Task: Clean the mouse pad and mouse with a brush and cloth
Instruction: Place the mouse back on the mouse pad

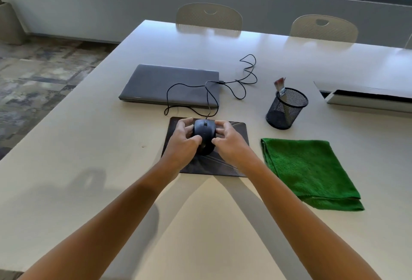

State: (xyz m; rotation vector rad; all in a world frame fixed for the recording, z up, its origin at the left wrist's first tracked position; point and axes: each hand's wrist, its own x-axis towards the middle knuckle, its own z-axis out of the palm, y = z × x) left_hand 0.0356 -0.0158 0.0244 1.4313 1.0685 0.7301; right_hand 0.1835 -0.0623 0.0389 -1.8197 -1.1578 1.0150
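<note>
A black wired mouse [204, 131] sits on a dark mouse pad [236, 141] near the middle of the table. My left hand [181, 143] grips the mouse's left side, thumb on its top. On the opposite side my right hand [229, 141] holds it with fingertips and thumb. A folded green cloth [310, 172] lies to the right of the pad. A brush [280, 87] stands bristles up in a black mesh cup [286, 109] behind the cloth.
A shut grey laptop [169, 84] lies behind the pad, with the mouse cable [243, 81] looping over and beside it. A white cable box [367, 99] is at the right edge. Two chairs [208, 17] stand along the white table's [89, 146] far side.
</note>
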